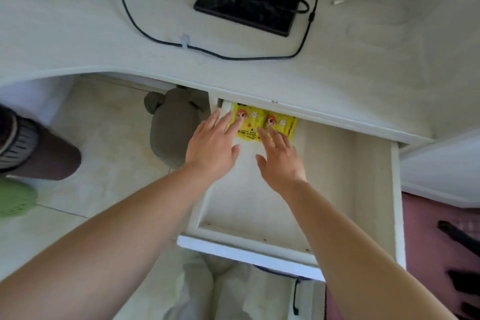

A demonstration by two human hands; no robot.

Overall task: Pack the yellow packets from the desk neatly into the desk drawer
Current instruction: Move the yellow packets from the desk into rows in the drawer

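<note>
Yellow packets (262,122) with a cartoon figure lie side by side at the back left of the open white drawer (345,184), partly under the desk edge. My left hand (213,145) lies flat with straight fingers, its fingertips on the left packet. My right hand (280,161) is spread open too, its fingertips touching the lower edge of the right packet. Neither hand holds anything. How many packets are stacked there is hidden.
The white desk (130,41) carries a black monitor base (249,0) and black cables (145,31). A grey plush toy (174,125) sits on the floor left of the drawer. The drawer's front panel (246,254) projects toward me. A pink surface (436,249) lies at right.
</note>
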